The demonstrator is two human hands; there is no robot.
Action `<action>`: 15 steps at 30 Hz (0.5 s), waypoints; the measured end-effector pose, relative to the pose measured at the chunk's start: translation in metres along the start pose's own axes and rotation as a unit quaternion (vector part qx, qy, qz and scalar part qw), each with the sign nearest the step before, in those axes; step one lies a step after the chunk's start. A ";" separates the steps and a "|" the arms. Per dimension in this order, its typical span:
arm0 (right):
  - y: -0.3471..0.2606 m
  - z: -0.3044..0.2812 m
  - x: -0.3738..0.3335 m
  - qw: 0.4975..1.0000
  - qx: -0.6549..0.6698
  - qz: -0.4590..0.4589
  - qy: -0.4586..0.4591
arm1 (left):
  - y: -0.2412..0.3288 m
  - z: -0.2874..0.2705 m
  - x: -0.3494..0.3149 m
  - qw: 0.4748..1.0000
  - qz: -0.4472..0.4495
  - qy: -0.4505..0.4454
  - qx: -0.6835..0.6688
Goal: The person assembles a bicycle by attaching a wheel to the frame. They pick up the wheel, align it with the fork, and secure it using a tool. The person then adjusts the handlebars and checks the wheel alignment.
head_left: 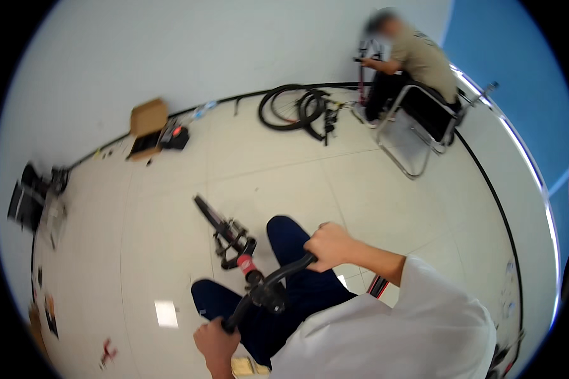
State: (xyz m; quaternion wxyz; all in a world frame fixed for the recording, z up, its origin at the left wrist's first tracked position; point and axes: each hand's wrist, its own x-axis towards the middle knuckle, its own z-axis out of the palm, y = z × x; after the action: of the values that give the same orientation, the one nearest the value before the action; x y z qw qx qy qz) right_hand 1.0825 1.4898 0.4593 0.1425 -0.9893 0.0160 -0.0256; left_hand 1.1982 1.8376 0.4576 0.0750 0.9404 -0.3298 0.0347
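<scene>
A bicycle's black handlebar (288, 271) crosses in front of my body, slanting from lower left to upper right. My left hand (216, 344) is wrapped round its left end. Round the opposite end my right hand (330, 246) is closed too. Between them sits the dark stem (269, 297), with a red head tube (248, 264) just ahead. The front wheel (210, 212) and its fork point away to the far left. Both my knees are bent, one on each side of the bicycle's front. A red and black piece of frame (378, 287) shows under my right forearm; my body hides the rest.
A co-worker (423, 60) sits on a metal-framed chair (413, 170) at the far right. Loose wheels (278, 124) lie by the back wall. An opened cardboard box (149, 118) stands far left. Red-handled pliers or a similar tool (108, 352) lie on the floor near left.
</scene>
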 end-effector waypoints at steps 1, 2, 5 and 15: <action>0.002 0.000 -0.005 1.000 0.002 0.004 0.010 | 0.005 0.000 0.007 1.000 -0.005 -0.030 -0.003; 0.002 0.002 -0.012 1.000 0.005 0.019 0.010 | 0.010 -0.006 0.008 0.998 -0.017 -0.067 0.002; 0.004 0.003 -0.013 0.999 0.012 0.030 0.009 | 0.025 -0.033 0.016 0.992 -0.014 -0.127 0.008; 0.003 -0.059 -0.001 0.999 -0.031 0.001 -0.025 | 0.044 -0.044 0.005 0.973 -0.062 -0.127 -0.183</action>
State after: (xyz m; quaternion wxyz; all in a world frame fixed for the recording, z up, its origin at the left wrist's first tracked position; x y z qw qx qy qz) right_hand 1.0781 1.4708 0.5150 0.1126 -0.9935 0.0143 -0.0001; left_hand 1.1743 1.8081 0.5063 0.2057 0.9259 -0.2785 -0.1509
